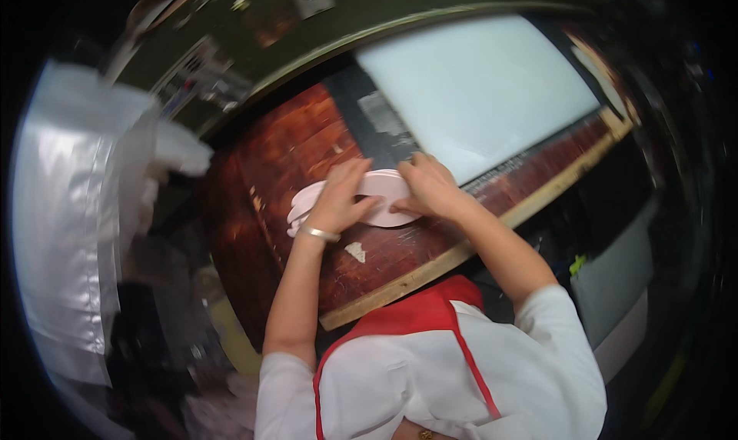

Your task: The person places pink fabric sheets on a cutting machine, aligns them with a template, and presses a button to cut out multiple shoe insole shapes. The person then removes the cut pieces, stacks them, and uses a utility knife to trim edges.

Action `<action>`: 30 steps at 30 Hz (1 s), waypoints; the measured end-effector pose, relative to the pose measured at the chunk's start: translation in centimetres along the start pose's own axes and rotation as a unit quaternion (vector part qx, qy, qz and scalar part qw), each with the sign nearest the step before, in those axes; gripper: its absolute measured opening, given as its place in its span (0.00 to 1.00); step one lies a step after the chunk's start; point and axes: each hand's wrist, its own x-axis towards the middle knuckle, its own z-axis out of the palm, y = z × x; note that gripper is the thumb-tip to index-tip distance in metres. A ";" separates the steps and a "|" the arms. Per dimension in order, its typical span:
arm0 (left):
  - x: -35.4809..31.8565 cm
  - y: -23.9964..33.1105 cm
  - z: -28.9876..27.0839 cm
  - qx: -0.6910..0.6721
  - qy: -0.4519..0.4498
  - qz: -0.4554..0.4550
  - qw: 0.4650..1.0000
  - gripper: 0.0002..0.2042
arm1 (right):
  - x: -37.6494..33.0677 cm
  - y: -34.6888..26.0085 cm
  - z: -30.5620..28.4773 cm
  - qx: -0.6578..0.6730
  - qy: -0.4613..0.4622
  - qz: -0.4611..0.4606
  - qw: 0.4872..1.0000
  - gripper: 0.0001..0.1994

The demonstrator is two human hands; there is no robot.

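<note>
Pale pink, flat, sole-shaped pieces [377,198] lie in a small overlapping stack on the dark red wooden bench [292,148]; about three edges show at the stack's left end, though the exact count is unclear. Left hand [342,194] rests flat on the stack, fingers loosely spread, pressing rather than gripping. Right hand [427,186] pinches the stack's right edge. Its long axis runs left to right. Behind the stack lies one white board [477,86]; one small pale scrap [355,251] lies just in front.
</note>
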 end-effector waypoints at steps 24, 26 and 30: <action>-6.2 7.3 -3.8 -0.145 0.248 -0.078 0.955 0.17 | -2.6 -0.7 0.4 0.619 0.146 -0.087 0.767 0.52; -6.6 8.0 -3.1 -0.200 0.292 -0.057 0.933 0.21 | -2.0 -1.7 1.5 0.700 0.091 -0.080 0.704 0.41; -6.6 8.1 0.9 -0.279 0.368 -0.063 0.885 0.28 | -1.4 -3.7 4.9 0.740 -0.013 -0.165 0.652 0.35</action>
